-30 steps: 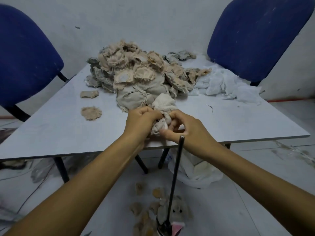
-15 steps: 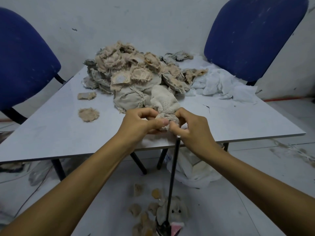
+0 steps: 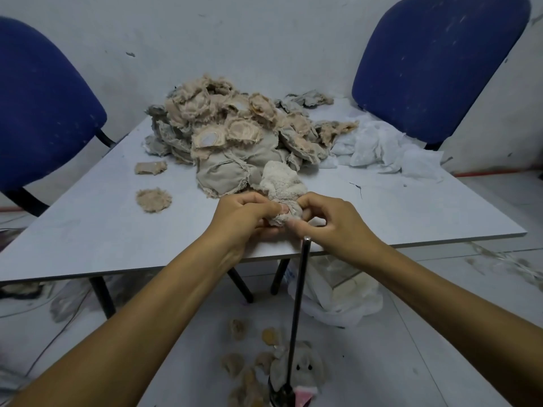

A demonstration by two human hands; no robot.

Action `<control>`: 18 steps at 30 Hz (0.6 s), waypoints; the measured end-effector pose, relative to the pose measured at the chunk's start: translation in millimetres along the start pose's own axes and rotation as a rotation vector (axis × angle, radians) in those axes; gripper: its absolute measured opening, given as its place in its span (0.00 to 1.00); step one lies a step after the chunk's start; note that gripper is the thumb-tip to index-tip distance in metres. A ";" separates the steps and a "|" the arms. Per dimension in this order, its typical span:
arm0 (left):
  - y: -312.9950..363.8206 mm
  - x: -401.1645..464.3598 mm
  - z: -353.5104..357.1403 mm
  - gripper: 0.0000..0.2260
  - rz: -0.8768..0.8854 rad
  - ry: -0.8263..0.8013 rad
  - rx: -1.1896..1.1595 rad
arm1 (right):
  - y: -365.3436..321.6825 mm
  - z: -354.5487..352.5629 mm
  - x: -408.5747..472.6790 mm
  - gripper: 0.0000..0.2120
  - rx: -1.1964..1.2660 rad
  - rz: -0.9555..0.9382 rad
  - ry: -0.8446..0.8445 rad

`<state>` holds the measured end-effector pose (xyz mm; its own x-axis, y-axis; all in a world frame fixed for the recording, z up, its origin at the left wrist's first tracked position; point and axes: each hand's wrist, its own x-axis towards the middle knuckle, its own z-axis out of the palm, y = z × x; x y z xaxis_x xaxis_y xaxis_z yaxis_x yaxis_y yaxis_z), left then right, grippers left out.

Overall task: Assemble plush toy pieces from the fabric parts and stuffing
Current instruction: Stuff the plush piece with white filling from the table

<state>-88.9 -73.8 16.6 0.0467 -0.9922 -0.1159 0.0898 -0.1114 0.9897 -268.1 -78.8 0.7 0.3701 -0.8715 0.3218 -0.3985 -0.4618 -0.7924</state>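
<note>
A cream fuzzy plush piece (image 3: 281, 183) lies near the front edge of the grey table (image 3: 88, 230). My left hand (image 3: 241, 215) grips its lower end from the left, fingers curled round the fabric. My right hand (image 3: 326, 221) pinches the same end from the right with thumb and fingers. A thin black rod (image 3: 298, 306) stands upright just under my right hand, its tip at the table edge. Behind the piece sits a big pile of beige and tan fabric parts (image 3: 235, 133).
White stuffing (image 3: 379, 148) spreads at the table's back right. Two loose tan pieces (image 3: 153, 199) lie at the left. Blue chairs (image 3: 435, 63) flank the table. On the floor below lie a finished plush toy (image 3: 302, 374), scraps and a white bag (image 3: 340, 301).
Both hands have kept working the plush piece's lower end, shifting slightly away from me over the table edge. The piece now stretches out more behind the hands.
</note>
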 end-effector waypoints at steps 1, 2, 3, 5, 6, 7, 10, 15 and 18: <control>-0.5 0.5 0.4 0.06 0.000 0.006 -0.001 | 0.8 2.5 0.9 0.05 -0.038 -0.017 0.035; -0.8 0.6 0.8 0.07 0.000 0.017 -0.010 | 1.2 5.4 2.1 0.06 -0.072 -0.025 0.069; -1.7 0.4 1.2 0.09 0.002 0.030 -0.025 | 1.2 8.4 3.0 0.06 -0.094 -0.025 0.102; -4.9 -1.3 2.6 0.11 0.029 0.023 -0.031 | 0.6 11.8 4.8 0.07 -0.078 0.008 0.166; -7.2 -2.7 2.9 0.11 0.057 0.011 -0.007 | 0.2 12.2 5.4 0.08 -0.036 0.040 0.188; -10.0 -5.0 2.2 0.11 0.098 0.005 0.031 | -0.4 12.7 6.4 0.09 0.008 0.070 0.197; -15.6 -10.0 -3.6 0.08 0.251 -0.030 0.199 | -1.3 14.5 11.0 0.08 0.036 0.149 0.232; -13.1 -13.5 -12.0 0.06 0.300 -0.130 0.319 | -4.6 13.4 14.3 0.05 -0.001 0.223 0.230; -11.1 -12.9 -11.1 0.05 0.252 -0.089 0.183 | -7.6 9.0 8.8 0.08 0.174 0.210 0.130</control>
<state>-79.5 -59.1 6.1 -0.0430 -0.9900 0.1347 -0.0945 0.1382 0.9859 -254.2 -81.4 4.9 0.1799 -0.9640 0.1960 -0.3012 -0.2436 -0.9219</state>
